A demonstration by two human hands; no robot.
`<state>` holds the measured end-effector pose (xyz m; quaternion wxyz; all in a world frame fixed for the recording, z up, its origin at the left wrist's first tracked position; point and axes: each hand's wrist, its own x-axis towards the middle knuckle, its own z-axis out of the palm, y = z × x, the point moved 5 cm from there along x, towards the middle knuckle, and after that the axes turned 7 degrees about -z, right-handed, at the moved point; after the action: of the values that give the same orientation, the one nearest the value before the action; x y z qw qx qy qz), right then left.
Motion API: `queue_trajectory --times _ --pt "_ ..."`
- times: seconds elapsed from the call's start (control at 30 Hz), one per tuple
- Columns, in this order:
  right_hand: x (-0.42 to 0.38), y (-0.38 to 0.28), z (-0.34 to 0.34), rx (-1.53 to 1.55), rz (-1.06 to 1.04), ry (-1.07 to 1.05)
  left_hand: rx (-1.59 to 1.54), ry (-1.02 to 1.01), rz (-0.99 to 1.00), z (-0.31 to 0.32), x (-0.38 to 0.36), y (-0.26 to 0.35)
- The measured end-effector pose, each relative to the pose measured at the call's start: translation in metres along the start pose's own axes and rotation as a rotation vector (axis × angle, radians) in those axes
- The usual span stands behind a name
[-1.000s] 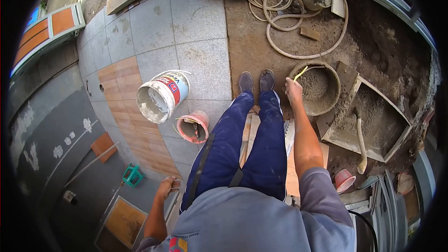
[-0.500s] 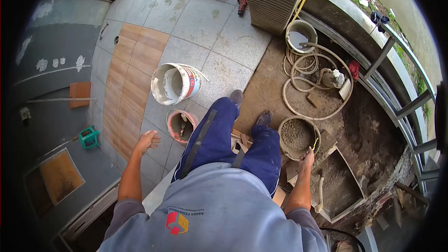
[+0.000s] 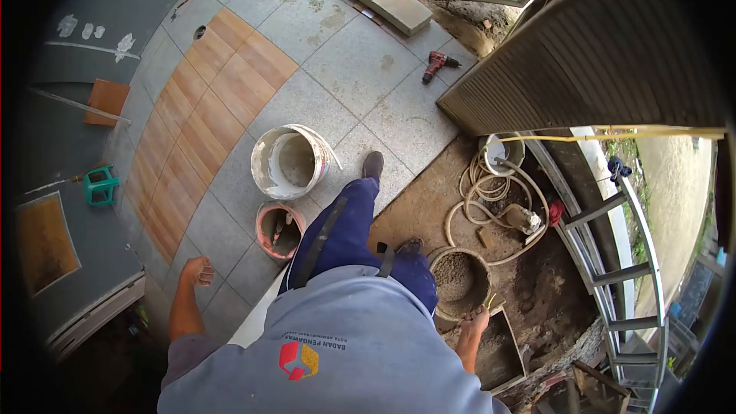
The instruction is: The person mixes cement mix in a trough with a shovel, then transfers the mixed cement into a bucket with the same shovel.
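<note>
My left hand (image 3: 198,271) hangs out to the left over the grey tiles, its fingers curled in and nothing visible in them. Low on the right, my right hand (image 3: 475,320) is closed around a thin yellow strand (image 3: 491,300), right at the rim of a round bucket of mortar (image 3: 458,282). That bucket stands beside my foot on the bare ground. Between my left hand and my legs is a pinkish bucket (image 3: 280,231) with a tool inside. Just beyond it stands a larger white bucket (image 3: 294,161), its inside smeared with pale residue.
A coiled hose (image 3: 491,201) lies on the soil near a water bucket (image 3: 503,155). A metal ladder-like frame (image 3: 630,270) runs along the right. A cordless drill (image 3: 438,67) and a concrete block (image 3: 386,0) rest on the tiles ahead. A green stool (image 3: 100,185) stands left.
My view has turned and my body has stepped forward, one foot now farther ahead on the tiles. My left hand's fingers have curled in. My right hand stays at the mortar bucket's rim.
</note>
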<state>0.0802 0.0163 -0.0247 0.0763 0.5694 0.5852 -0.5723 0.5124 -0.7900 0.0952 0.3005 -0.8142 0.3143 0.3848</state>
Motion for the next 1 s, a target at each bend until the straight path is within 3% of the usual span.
queue_trajectory --times 0.17,0.23,0.33,0.37,0.6,0.77,0.93,1.0 --pt "-0.043 -0.009 0.068 0.007 -0.008 0.100 -0.049 -0.026 -0.112 -0.062 0.034 0.055" --pt "-0.064 -0.019 0.098 0.019 0.008 0.149 -0.047 -0.026 -0.078 -0.104 0.059 0.100" --pt "-0.073 -0.024 0.131 0.117 0.001 0.061 -0.158 0.032 0.025 -0.177 0.130 0.188" --pt "-0.090 -0.029 0.151 0.126 0.061 0.043 -0.169 0.199 0.131 -0.184 0.085 0.231" --pt "-0.101 -0.025 0.270 0.105 0.057 -0.026 -0.087 0.344 0.410 -0.275 0.034 0.476" --pt "-0.161 -0.042 0.391 0.022 0.035 -0.042 -0.048 0.429 0.515 -0.357 -0.028 0.635" --pt "-0.145 -0.037 0.465 -0.202 -0.100 -0.149 -0.009 0.463 0.533 -0.396 -0.078 0.732" --pt "-0.162 -0.039 0.498 -0.148 -0.081 -0.152 0.026 0.443 0.529 -0.405 -0.080 0.757"
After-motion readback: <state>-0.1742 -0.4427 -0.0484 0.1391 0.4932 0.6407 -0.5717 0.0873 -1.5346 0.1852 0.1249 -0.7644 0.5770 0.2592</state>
